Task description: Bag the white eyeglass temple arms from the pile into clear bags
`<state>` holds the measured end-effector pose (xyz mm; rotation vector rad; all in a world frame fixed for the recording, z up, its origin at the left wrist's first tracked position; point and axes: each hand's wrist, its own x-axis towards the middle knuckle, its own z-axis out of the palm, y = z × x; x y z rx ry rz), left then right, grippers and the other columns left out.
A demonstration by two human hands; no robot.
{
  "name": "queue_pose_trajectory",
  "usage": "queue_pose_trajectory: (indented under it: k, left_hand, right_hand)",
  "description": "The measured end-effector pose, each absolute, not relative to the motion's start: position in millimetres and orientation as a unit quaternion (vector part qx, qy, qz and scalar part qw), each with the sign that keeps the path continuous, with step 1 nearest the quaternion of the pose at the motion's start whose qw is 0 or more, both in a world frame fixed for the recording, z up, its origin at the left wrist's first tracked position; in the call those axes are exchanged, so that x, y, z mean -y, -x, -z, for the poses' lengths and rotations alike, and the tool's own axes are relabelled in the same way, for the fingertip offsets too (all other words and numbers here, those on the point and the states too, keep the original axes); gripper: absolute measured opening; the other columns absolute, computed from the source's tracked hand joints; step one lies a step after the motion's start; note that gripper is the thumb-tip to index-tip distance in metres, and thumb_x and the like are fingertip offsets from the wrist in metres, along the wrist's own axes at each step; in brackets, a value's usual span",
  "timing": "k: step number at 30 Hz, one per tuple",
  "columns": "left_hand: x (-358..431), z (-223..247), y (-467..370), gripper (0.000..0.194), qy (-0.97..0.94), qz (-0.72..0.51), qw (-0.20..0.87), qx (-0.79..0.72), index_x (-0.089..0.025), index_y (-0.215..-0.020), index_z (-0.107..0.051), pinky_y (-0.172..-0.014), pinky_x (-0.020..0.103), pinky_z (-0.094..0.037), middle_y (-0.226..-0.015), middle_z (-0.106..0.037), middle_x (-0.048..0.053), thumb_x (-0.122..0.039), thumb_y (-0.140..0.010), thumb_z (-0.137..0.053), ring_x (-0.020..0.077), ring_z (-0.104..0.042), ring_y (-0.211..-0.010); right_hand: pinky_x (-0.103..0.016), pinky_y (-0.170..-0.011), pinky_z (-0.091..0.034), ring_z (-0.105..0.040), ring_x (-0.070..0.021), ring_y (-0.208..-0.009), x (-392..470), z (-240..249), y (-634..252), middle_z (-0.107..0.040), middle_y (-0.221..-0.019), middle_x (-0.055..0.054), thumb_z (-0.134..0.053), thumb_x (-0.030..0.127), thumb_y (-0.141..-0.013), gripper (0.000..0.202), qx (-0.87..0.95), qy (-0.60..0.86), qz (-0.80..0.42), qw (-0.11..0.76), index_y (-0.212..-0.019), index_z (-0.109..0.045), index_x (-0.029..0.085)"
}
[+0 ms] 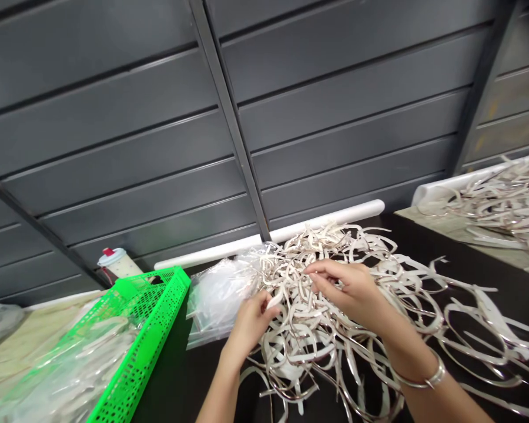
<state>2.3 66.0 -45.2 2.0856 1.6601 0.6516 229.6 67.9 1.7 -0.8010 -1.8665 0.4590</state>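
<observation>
A tangled heap of curled white and silvery strips spreads over the black tabletop. My left hand is at the heap's left side, with thumb and forefinger closed on a white strip. Over the middle of the heap, my right hand has its thumb and forefinger drawn close together among the strips. What lies between those fingertips is too small to make out. A silvery bangle circles the right wrist. Clear plastic bags lie just beyond my left hand, touching the heap.
On the left stands a green perforated basket holding bagged strips. A lidded cup is behind it. A white tube runs along the grey panelled wall. More strips are piled at the far right.
</observation>
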Motion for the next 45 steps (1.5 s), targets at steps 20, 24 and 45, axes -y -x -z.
queue_pose_trajectory:
  k: [20,24,45]
  left_hand:
    - [-65,82,-22,0.026,-0.765,-0.092,0.218,-0.599,-0.016,-0.1,-0.061,-0.086,0.04,-0.039,-0.09,-0.07,0.01,-0.03,-0.082,-0.048,0.0294,-0.062,-0.09]
    - [-72,89,-17,0.033,-0.743,-0.146,0.243,-0.606,-0.018,-0.106,-0.058,-0.083,0.037,-0.042,-0.085,-0.069,0.005,-0.023,-0.073,-0.055,0.0268,-0.062,-0.086]
    - [-30,26,-32,0.047,-0.472,-0.617,0.515,-0.361,-0.02,-0.11,-0.055,-0.076,0.025,-0.052,-0.095,-0.073,0.005,-0.022,-0.068,-0.077,0.0178,-0.069,-0.083]
  right_hand:
    - [-0.022,-0.045,-0.036,-0.052,-0.0108,-0.05,-80,10,-222,-0.064,-0.065,-0.001,-0.046,0.021,-0.091,0.021,0.814,0.343,-0.2,0.424,-0.089,-0.067,0.018]
    - [-0.023,-0.046,-0.037,-0.054,-0.0114,-0.052,-81,9,-223,-0.066,-0.068,-0.002,-0.045,0.021,-0.091,0.022,0.821,0.333,-0.199,0.418,-0.089,-0.068,0.019]
    - [-0.021,-0.043,-0.034,-0.047,-0.0096,-0.049,-75,15,-195,-0.062,-0.067,-0.001,-0.061,0.037,-0.081,0.025,0.717,0.275,-0.482,0.423,-0.093,-0.066,0.016]
